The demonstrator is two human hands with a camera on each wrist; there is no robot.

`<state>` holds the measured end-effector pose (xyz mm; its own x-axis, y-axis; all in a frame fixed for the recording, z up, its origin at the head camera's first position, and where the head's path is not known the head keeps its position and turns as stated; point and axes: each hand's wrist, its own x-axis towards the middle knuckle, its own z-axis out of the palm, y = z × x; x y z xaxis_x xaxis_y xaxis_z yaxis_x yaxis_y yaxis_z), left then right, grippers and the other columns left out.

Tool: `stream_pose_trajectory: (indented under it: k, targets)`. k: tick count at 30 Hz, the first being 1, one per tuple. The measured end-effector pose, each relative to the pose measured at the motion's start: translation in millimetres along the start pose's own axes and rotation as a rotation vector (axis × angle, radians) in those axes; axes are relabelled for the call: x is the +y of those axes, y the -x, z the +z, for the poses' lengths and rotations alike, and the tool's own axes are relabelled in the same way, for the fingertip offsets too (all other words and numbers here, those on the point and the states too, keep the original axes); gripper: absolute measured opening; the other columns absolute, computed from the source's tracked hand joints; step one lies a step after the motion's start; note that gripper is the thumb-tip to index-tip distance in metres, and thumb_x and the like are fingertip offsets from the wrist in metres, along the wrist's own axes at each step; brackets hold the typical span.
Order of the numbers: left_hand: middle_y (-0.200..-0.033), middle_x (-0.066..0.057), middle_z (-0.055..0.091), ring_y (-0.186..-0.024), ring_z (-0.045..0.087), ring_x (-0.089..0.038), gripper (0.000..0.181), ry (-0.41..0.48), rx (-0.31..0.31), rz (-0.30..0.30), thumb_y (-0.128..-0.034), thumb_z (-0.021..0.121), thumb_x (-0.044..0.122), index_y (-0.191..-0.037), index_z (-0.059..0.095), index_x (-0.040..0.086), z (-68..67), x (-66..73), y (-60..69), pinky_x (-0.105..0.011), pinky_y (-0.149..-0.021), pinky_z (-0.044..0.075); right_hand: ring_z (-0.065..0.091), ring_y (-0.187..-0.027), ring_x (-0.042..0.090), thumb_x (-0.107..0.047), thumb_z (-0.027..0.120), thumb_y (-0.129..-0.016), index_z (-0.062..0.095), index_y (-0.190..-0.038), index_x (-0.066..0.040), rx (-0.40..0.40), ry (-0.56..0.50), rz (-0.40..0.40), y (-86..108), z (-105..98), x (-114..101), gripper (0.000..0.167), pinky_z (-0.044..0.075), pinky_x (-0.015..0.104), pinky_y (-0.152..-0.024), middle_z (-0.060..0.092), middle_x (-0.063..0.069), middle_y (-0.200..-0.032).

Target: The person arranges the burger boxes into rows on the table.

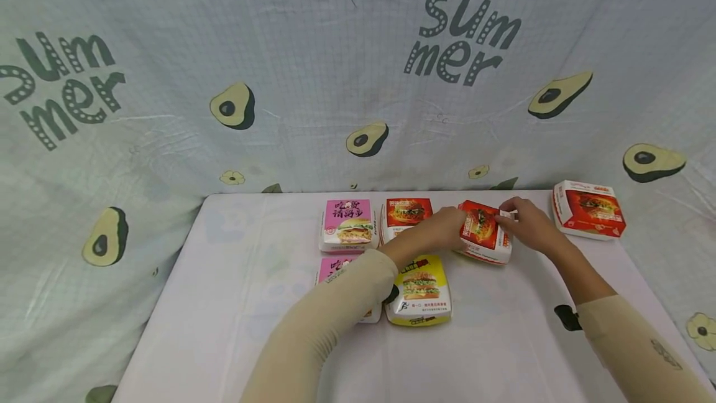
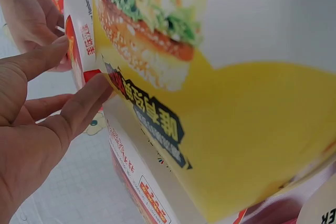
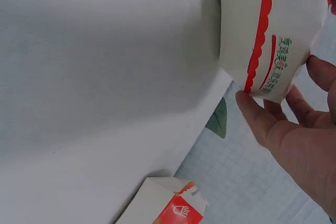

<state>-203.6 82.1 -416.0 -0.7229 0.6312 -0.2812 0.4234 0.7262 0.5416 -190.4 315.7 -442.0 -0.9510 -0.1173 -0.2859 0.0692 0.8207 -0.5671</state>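
Both hands are on a red and white burger box [image 1: 482,235] near the table's back edge; it sits slightly turned. My left hand [image 1: 449,229] pinches its left side, thumb and fingers at the edge in the left wrist view, where the same box [image 2: 84,40] partly shows. At the opposite side, my right hand [image 1: 528,224] grips a corner; the right wrist view has the thumb and fingertips of that hand [image 3: 299,135] around the box's end [image 3: 273,40]. Just left stands another red box [image 1: 407,209], partly behind my left forearm. A yellow burger box [image 1: 419,291] lies below the left wrist.
Two pink burger boxes stand at the left: one at the back [image 1: 348,226], one in front [image 1: 332,268], partly covered by my left sleeve. Another red box [image 1: 588,210] stands at the back right corner of the white table [image 1: 235,303]. A patterned cloth [image 1: 302,79] hangs behind.
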Motion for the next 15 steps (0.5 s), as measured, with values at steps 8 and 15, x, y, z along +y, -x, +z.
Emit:
stream_pose_trajectory:
  k: [8,15]
  targets:
    - [-0.126,-0.002,0.066,-0.108,0.059,-0.010,0.054,-0.085,-0.036,0.030,-0.0880,0.084,0.021,-0.136,0.063,0.008,5.1,3.7,-0.8,-0.021,-0.096,0.053,0.053,-0.126,0.050,-0.039,0.057,-0.106,0.044,-0.136,0.003,-0.049,-0.014,0.021,14.2,3,8,0.054,0.057,0.055,-0.095,0.052,0.033,-0.139]
    - [-0.145,-0.002,0.060,-0.134,0.055,-0.014,0.066,-0.118,-0.034,0.059,-0.0914,0.080,0.017,-0.151,0.051,0.011,4.7,4.1,-0.9,-0.025,-0.112,0.045,0.055,-0.125,0.050,-0.039,0.056,-0.107,0.044,-0.142,0.004,-0.066,-0.040,-0.015,24.3,4,14,0.056,0.058,0.054,-0.093,0.053,0.031,-0.136]
